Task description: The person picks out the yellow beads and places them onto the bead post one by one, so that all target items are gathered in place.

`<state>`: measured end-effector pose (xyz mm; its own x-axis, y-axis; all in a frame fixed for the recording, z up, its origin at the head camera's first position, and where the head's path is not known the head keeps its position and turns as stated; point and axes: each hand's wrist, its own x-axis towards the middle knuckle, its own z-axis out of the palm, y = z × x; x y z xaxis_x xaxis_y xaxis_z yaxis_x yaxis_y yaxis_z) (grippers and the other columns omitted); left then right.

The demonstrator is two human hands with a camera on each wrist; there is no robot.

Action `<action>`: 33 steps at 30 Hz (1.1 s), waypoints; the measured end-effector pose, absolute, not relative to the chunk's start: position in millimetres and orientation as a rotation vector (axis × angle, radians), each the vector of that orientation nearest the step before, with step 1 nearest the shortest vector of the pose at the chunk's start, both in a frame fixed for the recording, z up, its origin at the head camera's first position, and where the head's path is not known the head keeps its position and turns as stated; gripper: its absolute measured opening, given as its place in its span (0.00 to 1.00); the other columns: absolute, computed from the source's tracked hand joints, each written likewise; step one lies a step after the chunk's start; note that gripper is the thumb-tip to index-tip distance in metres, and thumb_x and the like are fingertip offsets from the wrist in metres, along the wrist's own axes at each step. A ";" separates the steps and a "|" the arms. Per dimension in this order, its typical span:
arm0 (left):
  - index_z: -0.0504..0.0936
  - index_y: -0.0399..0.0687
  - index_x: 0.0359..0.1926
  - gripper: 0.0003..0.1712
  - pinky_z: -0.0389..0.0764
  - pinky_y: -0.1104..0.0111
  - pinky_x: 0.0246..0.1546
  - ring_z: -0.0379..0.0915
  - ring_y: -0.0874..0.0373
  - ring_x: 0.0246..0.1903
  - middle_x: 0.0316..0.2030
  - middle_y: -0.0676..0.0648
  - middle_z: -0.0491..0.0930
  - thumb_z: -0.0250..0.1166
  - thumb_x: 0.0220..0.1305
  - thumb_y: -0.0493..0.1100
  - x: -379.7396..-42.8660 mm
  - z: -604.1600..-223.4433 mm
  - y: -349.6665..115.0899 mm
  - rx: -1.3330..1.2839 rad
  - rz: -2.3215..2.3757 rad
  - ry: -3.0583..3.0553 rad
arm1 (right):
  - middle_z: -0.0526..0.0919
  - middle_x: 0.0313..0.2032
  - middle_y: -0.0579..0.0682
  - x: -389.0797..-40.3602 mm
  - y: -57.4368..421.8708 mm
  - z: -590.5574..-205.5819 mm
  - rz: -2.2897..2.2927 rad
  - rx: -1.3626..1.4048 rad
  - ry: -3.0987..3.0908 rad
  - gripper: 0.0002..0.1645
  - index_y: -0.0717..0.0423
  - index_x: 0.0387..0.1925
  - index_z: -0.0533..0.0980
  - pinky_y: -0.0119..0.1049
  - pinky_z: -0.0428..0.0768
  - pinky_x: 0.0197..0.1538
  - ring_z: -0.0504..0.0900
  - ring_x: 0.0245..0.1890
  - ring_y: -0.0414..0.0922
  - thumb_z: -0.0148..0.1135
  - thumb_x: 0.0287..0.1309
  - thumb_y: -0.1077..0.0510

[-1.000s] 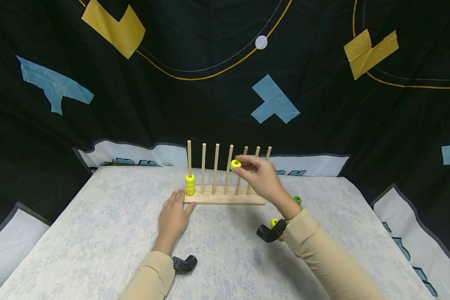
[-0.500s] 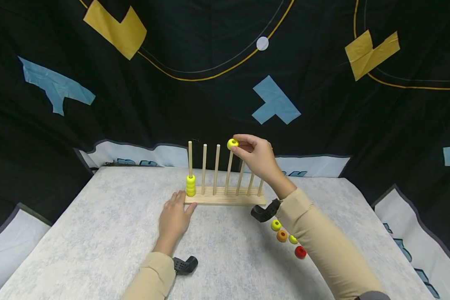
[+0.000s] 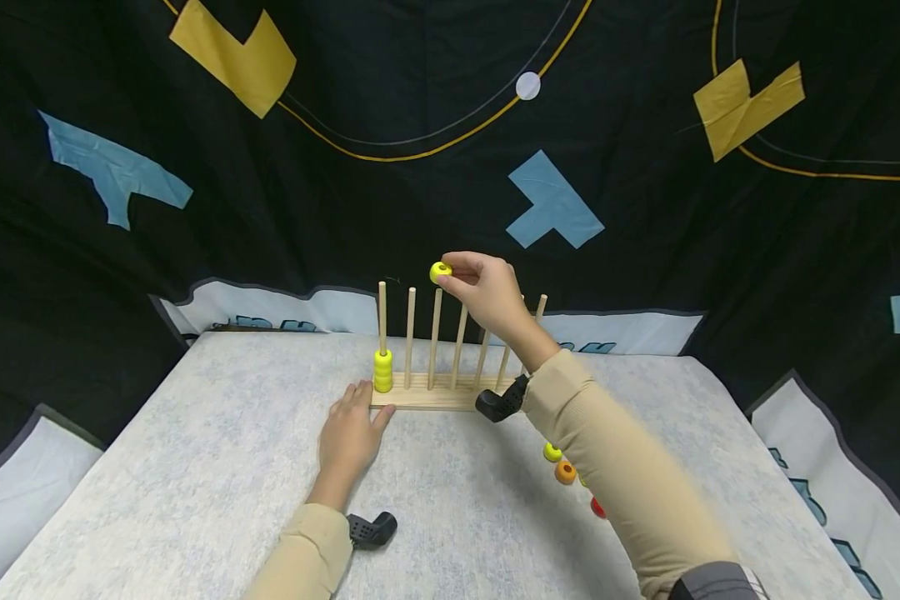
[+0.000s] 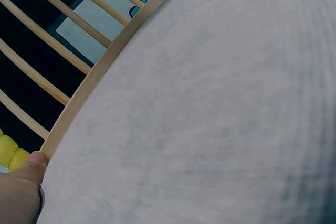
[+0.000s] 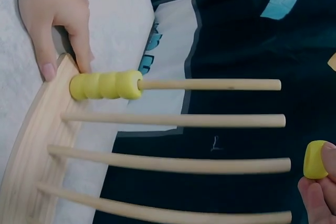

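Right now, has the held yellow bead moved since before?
Yes, up and left: the yellow bead was near the fourth peg from left, now above the third peg.

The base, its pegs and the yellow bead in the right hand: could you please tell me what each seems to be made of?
Base: wood, apparently unpainted, judging by its pale tan colour and lengthwise streaks.
Pegs: probably wood too, plain and smooth, with a similar tan colour.
Bead: painted wood or plastic, I can't tell which; its even yellow surface looks smooth.
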<state>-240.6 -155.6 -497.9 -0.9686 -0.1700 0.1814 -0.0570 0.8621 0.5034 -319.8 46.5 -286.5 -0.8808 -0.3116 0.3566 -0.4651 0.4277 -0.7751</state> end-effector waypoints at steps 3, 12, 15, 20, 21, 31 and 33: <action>0.61 0.37 0.73 0.42 0.60 0.44 0.73 0.54 0.39 0.74 0.73 0.37 0.63 0.58 0.71 0.60 -240.2 -497.3 -156.0 0.175 -0.756 -2.821 | 0.84 0.55 0.51 -320.7 35.9 -285.3 1.440 0.693 -2.530 0.25 0.58 0.61 0.77 0.31 0.84 0.54 0.85 0.53 0.43 0.67 0.63 0.56; 0.62 0.38 0.73 0.41 0.63 0.43 0.71 0.56 0.38 0.73 0.72 0.37 0.64 0.59 0.70 0.60 -240.3 -496.5 -157.2 0.192 -0.769 -2.810 | 0.84 0.55 0.50 -320.0 3.8 -285.8 1.448 0.738 -2.549 0.24 0.56 0.61 0.77 0.29 0.83 0.54 0.85 0.52 0.41 0.66 0.64 0.57; 0.63 0.39 0.73 0.41 0.64 0.43 0.70 0.57 0.39 0.73 0.72 0.38 0.65 0.59 0.70 0.60 -240.0 -497.3 -156.2 0.200 -0.776 -2.807 | 0.84 0.55 0.50 -318.7 -3.6 -287.6 1.432 0.750 -2.563 0.24 0.55 0.61 0.77 0.29 0.83 0.55 0.85 0.52 0.41 0.66 0.64 0.57; 0.64 0.39 0.73 0.40 0.65 0.42 0.69 0.58 0.37 0.72 0.71 0.37 0.65 0.60 0.70 0.59 -240.0 -497.8 -155.0 0.202 -0.778 -2.802 | 0.84 0.56 0.49 -317.7 -11.9 -290.8 1.420 0.758 -2.566 0.24 0.54 0.60 0.77 0.28 0.83 0.54 0.84 0.52 0.41 0.66 0.63 0.57; 0.64 0.39 0.72 0.40 0.65 0.42 0.70 0.58 0.37 0.72 0.71 0.37 0.65 0.60 0.70 0.59 -240.1 -497.6 -154.8 0.205 -0.778 -2.803 | 0.84 0.55 0.49 -317.6 -13.1 -291.1 1.416 0.758 -2.565 0.24 0.54 0.60 0.77 0.28 0.83 0.54 0.84 0.52 0.41 0.66 0.63 0.57; 0.64 0.39 0.73 0.40 0.65 0.42 0.69 0.58 0.36 0.72 0.71 0.36 0.65 0.60 0.70 0.58 -242.0 -497.1 -156.0 0.202 -0.769 -2.799 | 0.84 0.55 0.50 -315.4 -21.2 -292.1 1.377 0.787 -2.566 0.24 0.56 0.60 0.77 0.27 0.83 0.54 0.85 0.53 0.42 0.66 0.63 0.58; 0.64 0.39 0.73 0.40 0.65 0.42 0.69 0.58 0.36 0.72 0.71 0.36 0.65 0.60 0.70 0.58 -241.7 -497.1 -156.5 0.201 -0.773 -2.799 | 0.84 0.55 0.50 -315.4 -22.0 -292.4 1.374 0.786 -2.563 0.24 0.56 0.60 0.77 0.27 0.83 0.54 0.85 0.53 0.42 0.66 0.63 0.58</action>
<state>-241.7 -156.5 -497.1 -0.9641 -0.1920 0.1836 -0.0706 0.8514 0.5197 -315.4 -22.0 -292.4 -0.8559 -0.3835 0.3468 -0.5011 0.4500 -0.7392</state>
